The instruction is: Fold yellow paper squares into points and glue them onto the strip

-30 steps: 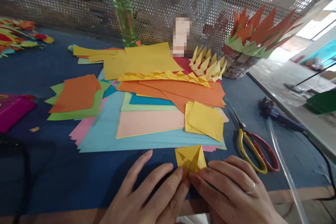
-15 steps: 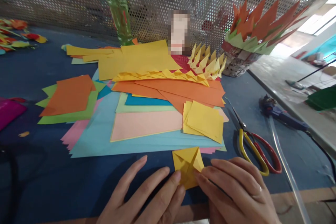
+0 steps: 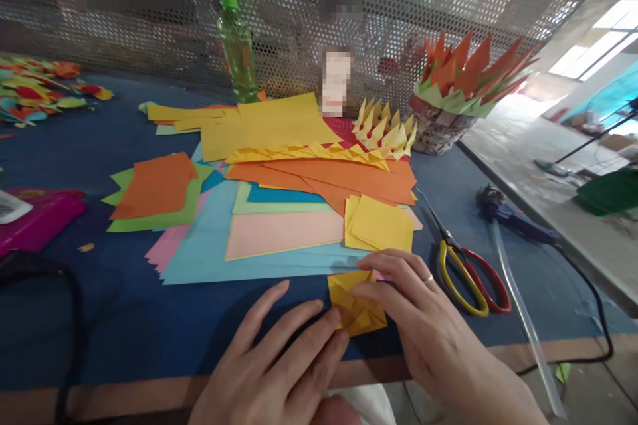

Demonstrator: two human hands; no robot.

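Observation:
A small square of folded yellow paper (image 3: 366, 322), with creases meeting near its middle, lies at the table's front. My left hand (image 3: 284, 358) grips its left edge between fingertips and thumb, while the other fingers spread over the blue table. From the right, my right hand (image 3: 423, 312) has its thumb on the paper's face and its fingers at the upper right corner, closed on a flap. A ring circles one finger. Just beyond are stacked yellow paper squares (image 3: 381, 222). Scissors (image 3: 468, 272) with one yellow and one red handle rest right of my right hand.
Coloured sheets (image 3: 289, 236) spread across the middle, with a strip of folded yellow points (image 3: 309, 154) on top. Behind stand a green bottle (image 3: 239, 56) and a basket with orange paper spikes (image 3: 443, 113). A glue gun (image 3: 518, 216) lies right, a magenta object (image 3: 47, 219) left.
My right hand has moved from the paper's right corner up to its upper corner, with the thumb across its face. My left hand keeps its hold. The whole view has shifted slightly.

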